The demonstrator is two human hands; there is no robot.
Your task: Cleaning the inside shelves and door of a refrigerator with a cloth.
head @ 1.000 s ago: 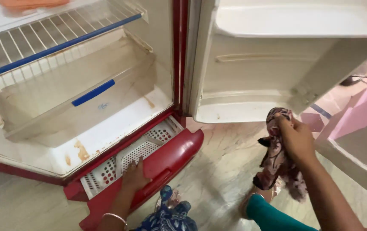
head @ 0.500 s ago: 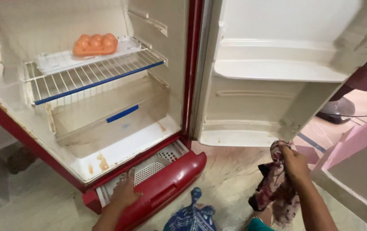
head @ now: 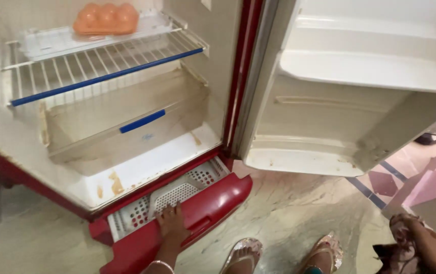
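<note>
i'm looking down into an open red fridge (head: 126, 127), its door (head: 350, 101) swung wide across the right half of the frame. my left hand (head: 171, 220) sits at the bottom centre, fingers spread flat and resting on the white perforated tray (head: 177, 193) of the red bottom drawer (head: 192, 213), which is pulled out from the base; it grips nothing. my right hand (head: 413, 231) is at the lower right edge, closed around a bunched patterned cloth (head: 393, 253) that hangs near the floor. my two sandalled feet (head: 284, 251) stand on the marbled floor (head: 289, 203) between the hands.

judging by what lies here, the emptying looks mostly done: the wire shelf (head: 101, 66) in the upper left carries only a clear tray (head: 76, 40) with an orange egg holder (head: 106, 18), and the door shelves are bare. the wiping seems largely left to do, since brown stains mark the crisper bin (head: 121, 119), yellowish smears sit on the cabinet floor (head: 137, 170) just above the drawer, and specks dot the lowest door shelf (head: 304, 160).
</note>
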